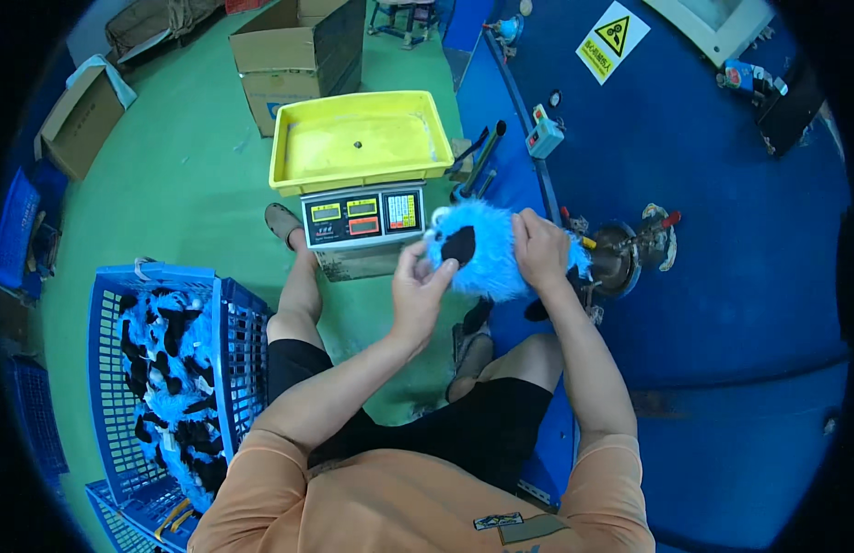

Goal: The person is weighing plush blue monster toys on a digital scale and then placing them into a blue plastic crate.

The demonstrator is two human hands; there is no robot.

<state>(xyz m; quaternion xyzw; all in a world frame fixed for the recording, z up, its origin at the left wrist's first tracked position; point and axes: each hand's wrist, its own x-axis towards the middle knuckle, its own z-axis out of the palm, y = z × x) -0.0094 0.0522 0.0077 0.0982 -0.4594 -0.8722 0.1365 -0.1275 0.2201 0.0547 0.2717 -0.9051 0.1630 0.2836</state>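
Note:
A fluffy blue plush toy (pixel 490 241) with a black mouth patch and white eyes is between my two hands, in front of the blue machine. My right hand (pixel 541 251) is wrapped over its right end, close to the metal pipe fitting (pixel 615 258) on the machine wall. Whether the toy is on the fitting cannot be seen behind the fur and my hand. My left hand (pixel 421 288) pinches the toy's left side, with the thumb beside the mouth patch. Dark limbs of the toy hang below it.
A digital scale (pixel 364 217) bearing a yellow tray (pixel 303 170) stands ahead, with a small dark bit in the tray. On my left is a blue plastic basket (pixel 222 359) full of blue and black plush pieces. Cardboard boxes (pixel 280 88) stand farther back. A switch box (pixel 543 138) sits on the machine edge.

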